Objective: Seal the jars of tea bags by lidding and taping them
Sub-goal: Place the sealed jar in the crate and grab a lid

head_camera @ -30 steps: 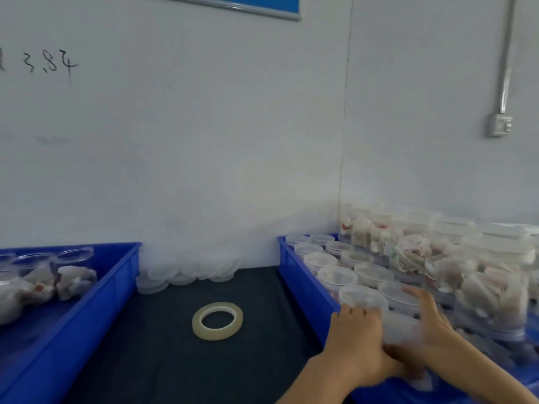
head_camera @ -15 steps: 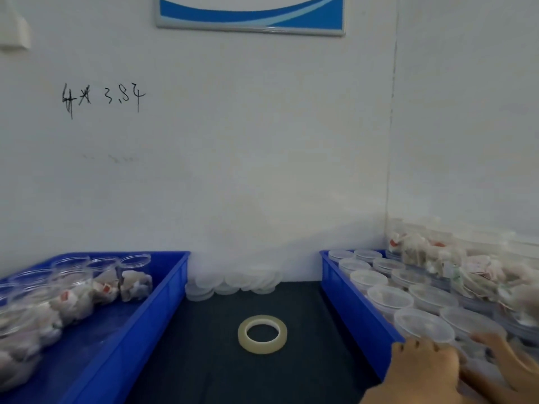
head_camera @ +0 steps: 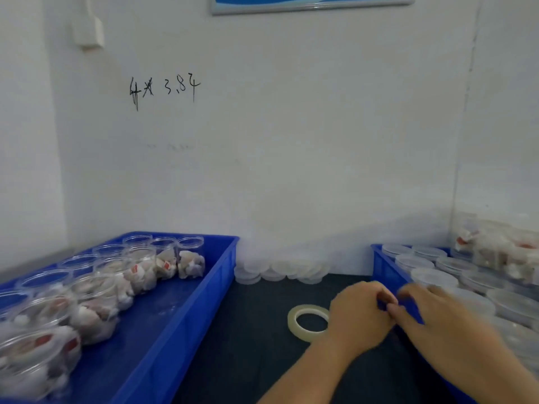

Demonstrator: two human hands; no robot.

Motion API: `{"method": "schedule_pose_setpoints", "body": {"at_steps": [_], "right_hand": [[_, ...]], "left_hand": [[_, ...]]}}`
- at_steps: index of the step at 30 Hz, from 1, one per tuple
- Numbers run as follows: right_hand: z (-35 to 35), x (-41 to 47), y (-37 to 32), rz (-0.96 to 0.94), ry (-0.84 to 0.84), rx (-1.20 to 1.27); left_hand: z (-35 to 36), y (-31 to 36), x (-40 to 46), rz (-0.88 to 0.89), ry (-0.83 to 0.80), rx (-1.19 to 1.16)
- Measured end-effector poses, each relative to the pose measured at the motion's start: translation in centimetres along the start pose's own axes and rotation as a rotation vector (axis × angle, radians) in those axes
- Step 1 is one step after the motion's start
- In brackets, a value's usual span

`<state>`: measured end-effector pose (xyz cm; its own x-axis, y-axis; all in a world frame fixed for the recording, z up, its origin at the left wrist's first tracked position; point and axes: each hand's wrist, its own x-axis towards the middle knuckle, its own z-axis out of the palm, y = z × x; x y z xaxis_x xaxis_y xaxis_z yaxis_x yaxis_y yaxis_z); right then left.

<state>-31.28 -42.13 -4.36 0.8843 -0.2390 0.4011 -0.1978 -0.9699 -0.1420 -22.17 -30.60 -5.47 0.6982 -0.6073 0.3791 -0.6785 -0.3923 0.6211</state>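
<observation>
Head view, both hands now off the lidded jars, left hand and right hand meeting beside tape roll (fingers' grip unclear).

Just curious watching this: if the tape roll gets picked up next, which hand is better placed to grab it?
Probably the left hand. It sits right beside the tape roll on the dark mat, almost touching it. The right hand is farther over, by the right blue tray, so it would have to reach across the left.

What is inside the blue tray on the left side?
The left blue tray holds clear open jars filled with white tea bags, none with a lid. The nearest jars are cut off by the picture edge, so their number cannot be counted.
</observation>
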Motion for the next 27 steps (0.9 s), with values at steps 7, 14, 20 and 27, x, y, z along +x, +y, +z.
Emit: {"method": "schedule_pose_setpoints", "body": {"at_steps": [7, 14, 20, 27], "right_hand": [[4.0, 7.5, -11.0, -0.092, -0.075, 0.449], [7.1, 14.2, -20.3, -0.063, -0.328, 1.027], [10.4, 20.2, -23.8, 0.084, -0.466, 1.257], [16.2, 27.8, -27.3, 0.121, -0.459, 1.277]], "left_hand": [[-9.0, -7.8, 0.3, -0.259, 0.11, 0.211], [-18.0, -16.1, 1.4, -0.519, 0.292, 0.118], [-22.2, -23.9, 2.4, -0.726, 0.268, 0.083], [-23.1, -30.4, 6.4, -0.849, 0.378, 0.024]]}}
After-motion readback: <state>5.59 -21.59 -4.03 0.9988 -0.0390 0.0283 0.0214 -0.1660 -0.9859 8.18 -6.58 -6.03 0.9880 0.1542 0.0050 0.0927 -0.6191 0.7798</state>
